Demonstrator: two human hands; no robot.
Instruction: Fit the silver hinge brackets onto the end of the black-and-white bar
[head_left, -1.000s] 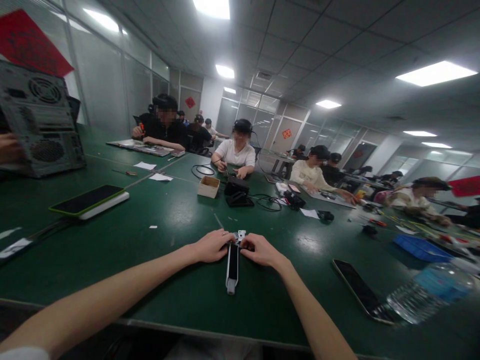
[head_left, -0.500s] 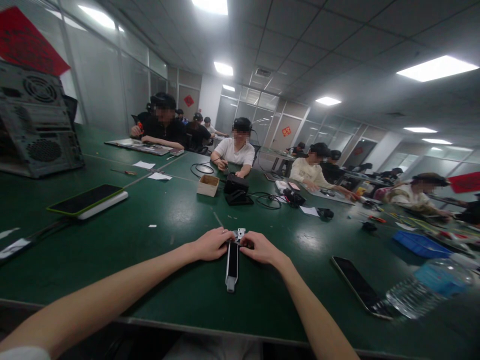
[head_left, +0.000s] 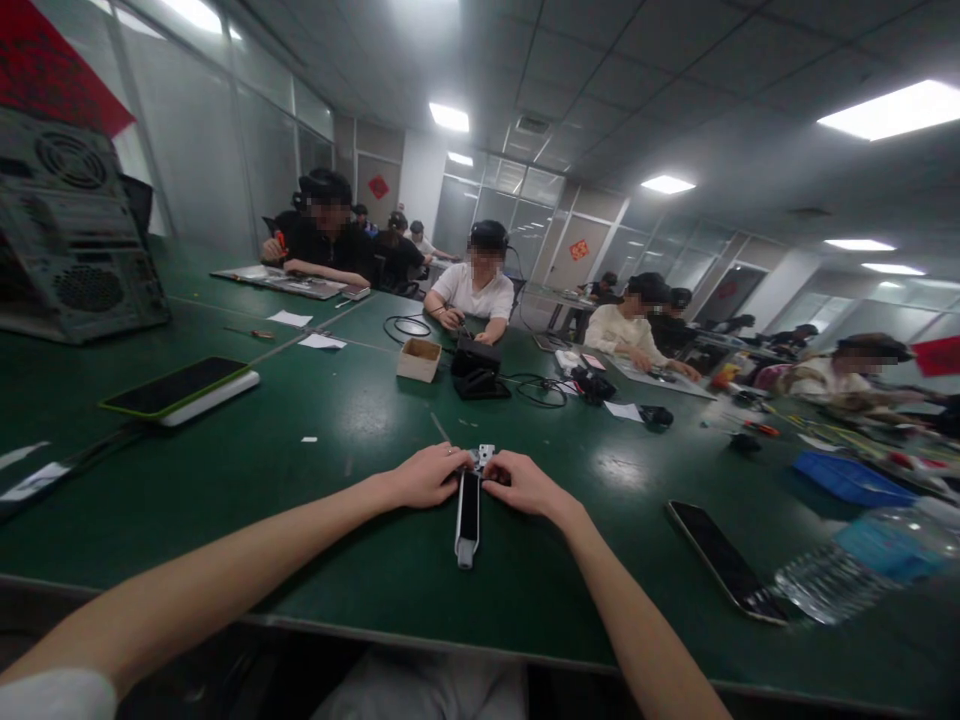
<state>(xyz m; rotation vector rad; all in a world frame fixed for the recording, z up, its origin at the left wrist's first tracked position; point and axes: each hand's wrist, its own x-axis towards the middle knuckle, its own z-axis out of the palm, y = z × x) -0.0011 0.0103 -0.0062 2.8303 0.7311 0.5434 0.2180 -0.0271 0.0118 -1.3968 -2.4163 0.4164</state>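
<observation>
A long, narrow white device with a black top (head_left: 468, 508) lies on the green table in front of me, its pale tapered end pointing toward me. At its far end sits a small silvery metal piece with holes (head_left: 486, 456). From the left, my left hand (head_left: 427, 474) grips that far end, fingers bent in and fingertips partly hidden. Opposite it, my right hand (head_left: 525, 486) has its thumb and curled fingers closed at the device's right side, close to the metal piece. What exactly the fingertips pinch is too small to make out.
A phone (head_left: 724, 560) and a plastic water bottle (head_left: 862, 565) lie to the right, with a blue tray (head_left: 851, 480) beyond. Ahead stand a small open box (head_left: 418, 362) and a black stand (head_left: 477, 370). Another phone (head_left: 178, 388) and a computer case (head_left: 75, 230) are left. Co-workers sit around.
The whole view has shifted slightly, so the table appears a little higher. Both hands stay at the device's far end, with no clear change in their grip.
</observation>
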